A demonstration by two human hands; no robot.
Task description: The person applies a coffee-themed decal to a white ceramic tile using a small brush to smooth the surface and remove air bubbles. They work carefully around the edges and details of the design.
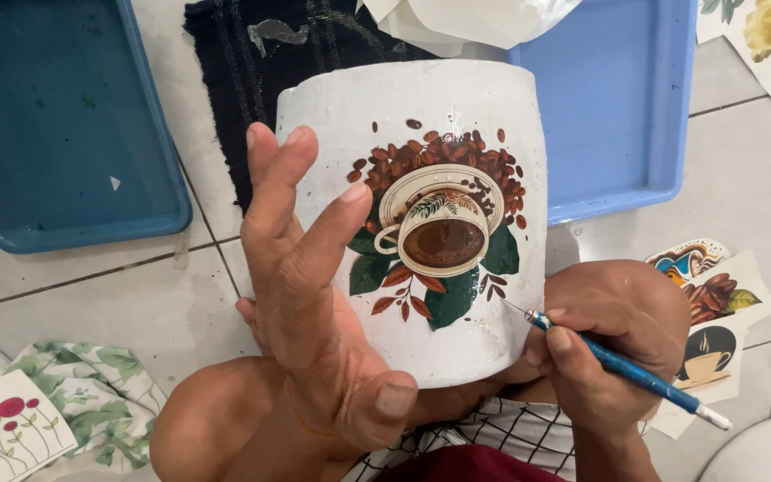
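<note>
A white rough-surfaced pot [493, 98] lies on its side against my legs, with a picture of a coffee cup, beans and green leaves [437, 228] stuck on its wall. My left hand [310, 295] rests flat against the pot's left side, fingers spread and raised. My right hand [604, 335] grips a thin blue-handled tool [626, 368] like a pen. Its fine metal tip touches the pot just below and right of the picture's leaves.
A dark blue tray [55, 134] lies far left and a lighter blue tray [617, 98] far right, a dark cloth [234, 62] between them. Coffee-themed cutouts [716, 308] lie on the tiled floor at right; a flower picture [2, 428] and a leafy cloth [104, 402] lie at lower left.
</note>
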